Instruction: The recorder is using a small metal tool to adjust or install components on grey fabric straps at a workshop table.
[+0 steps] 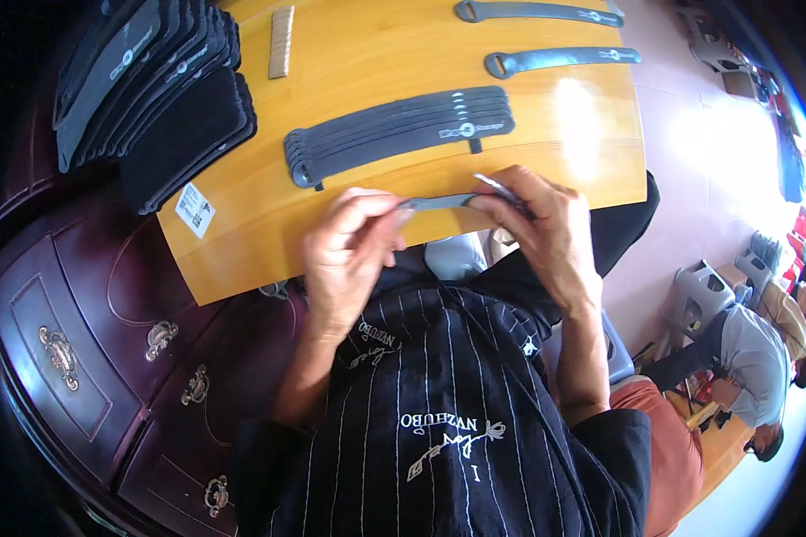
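Between my two hands, over the near edge of the wooden table, a short grey strip [443, 202] is stretched out. Its left end is pinched between the thumb and fingers of my left hand [345, 255]. My right hand [551, 224] grips the other end. A slim, pale, pointed tool [493, 184] also pokes out of the right fingers; its exact kind does not show. Just beyond lies a fanned row of dark grey straps [385, 139], with rounded ends at the left and pale print at the right. Small black tabs stick out beneath that row.
Two single straps with slotted ends, an upper strap [537, 12] and a lower strap [564, 60], lie far right on the table [376, 54]. Stacked dark straps [179, 98] fill the left corner near a white label [194, 211]. A beige strip [281, 42] lies behind. Drawers [63, 358] stand left; people sit right.
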### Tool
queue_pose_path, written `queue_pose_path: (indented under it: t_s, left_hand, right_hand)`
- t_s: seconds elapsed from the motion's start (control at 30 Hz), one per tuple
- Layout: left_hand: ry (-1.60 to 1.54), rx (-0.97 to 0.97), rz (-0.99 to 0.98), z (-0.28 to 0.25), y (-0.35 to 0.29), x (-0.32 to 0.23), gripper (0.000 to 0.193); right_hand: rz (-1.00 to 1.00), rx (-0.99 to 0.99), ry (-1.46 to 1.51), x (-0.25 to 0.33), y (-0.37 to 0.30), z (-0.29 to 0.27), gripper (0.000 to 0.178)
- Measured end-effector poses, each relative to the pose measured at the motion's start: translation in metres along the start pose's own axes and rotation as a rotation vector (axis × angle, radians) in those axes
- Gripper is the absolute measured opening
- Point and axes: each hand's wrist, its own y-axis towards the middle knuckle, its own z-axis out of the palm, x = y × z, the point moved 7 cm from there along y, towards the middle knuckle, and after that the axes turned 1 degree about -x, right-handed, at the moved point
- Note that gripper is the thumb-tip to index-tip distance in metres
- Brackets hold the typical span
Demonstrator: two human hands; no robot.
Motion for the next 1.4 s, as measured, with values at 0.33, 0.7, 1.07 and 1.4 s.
queue_pose_path:
  t_s: [0.33,0.7,1.07,1.4]
  left_hand:
    - [-0.298,-0.228,-0.191,-0.072,-0.012,0.021,0.008]
    - [0.001,-0.382,-0.051,-0.082,-0.003,0.009,0.016]
    - [0.089,-0.412,-0.113,-0.082,0.007,0.007,0.011]
    - [0.238,-0.410,-0.080,-0.083,0.010,0.009,0.011]
  right_hand:
    - [0.019,-0.005,-0.173,-0.009,0.004,-0.020,0.014]
    - [0.326,-0.035,0.299,-0.039,0.011,-0.021,0.016]
    - [0.340,-0.115,0.274,-0.044,0.020,-0.023,0.017]
    - [0.303,-0.168,0.288,-0.045,0.020,-0.022,0.017]
